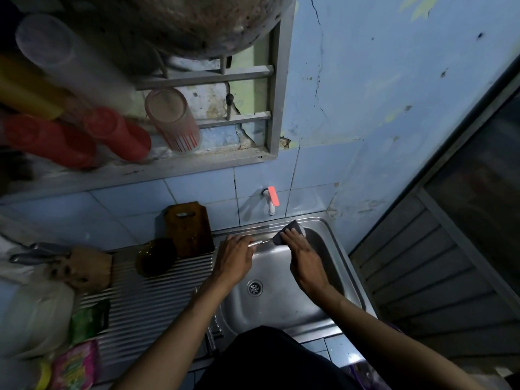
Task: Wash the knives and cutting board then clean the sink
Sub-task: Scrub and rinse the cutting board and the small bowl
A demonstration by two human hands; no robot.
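Over the sink [342,266] I see my left hand [235,258] with its grip curled round a knife [258,243] handle, the blade reaching toward the sink's far rim. My right hand [302,256] has its grip pinched on a dark sponge [289,233] folded over the blade, just below the tap [271,199]. The cutting board [188,229] leans on the tiled wall, left of the sink, beside a dark bowl [156,257] on the ribbed bench [157,299].

We see a glossy steel sink [323,294] with a ribbed drainboard [157,302] at lower left, a dark worn wooden board [189,225], a shiny metal knife [257,243], a matt grey sponge [289,233], and cracked painted wall [380,80].
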